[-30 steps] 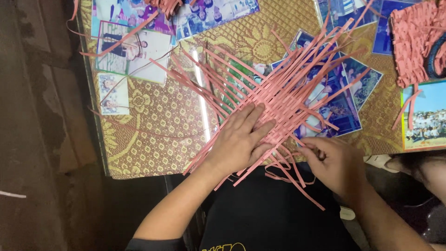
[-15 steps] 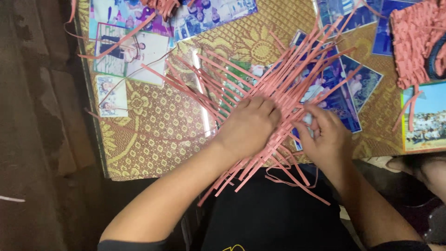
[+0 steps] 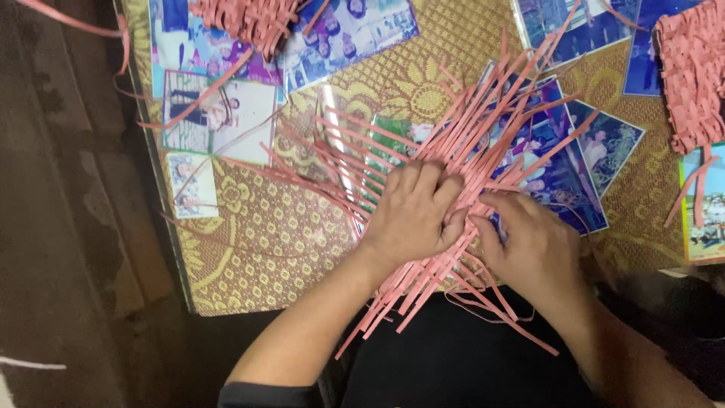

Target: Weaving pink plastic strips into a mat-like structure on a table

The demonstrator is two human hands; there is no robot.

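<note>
A loose mat of long pink strips (image 3: 483, 143) lies crossed on the table, its ends fanning out to the upper right and toward my lap. My left hand (image 3: 414, 215) rests palm down on the middle of the strips, fingers curled and pressing them flat. My right hand (image 3: 529, 242) sits right beside it, fingers pinching strips where the two hands meet. More strip ends (image 3: 423, 291) hang off the table edge below my hands.
The table (image 3: 257, 249) has a gold patterned cloth under glass with several photographs (image 3: 219, 113) laid flat. Woven pink pieces lie at the top (image 3: 249, 19) and right edge (image 3: 691, 75). A dark floor runs along the left.
Both hands have moved up onto the centre of the strips and closer together; the right hand came up from the loose ends near my lap.
</note>
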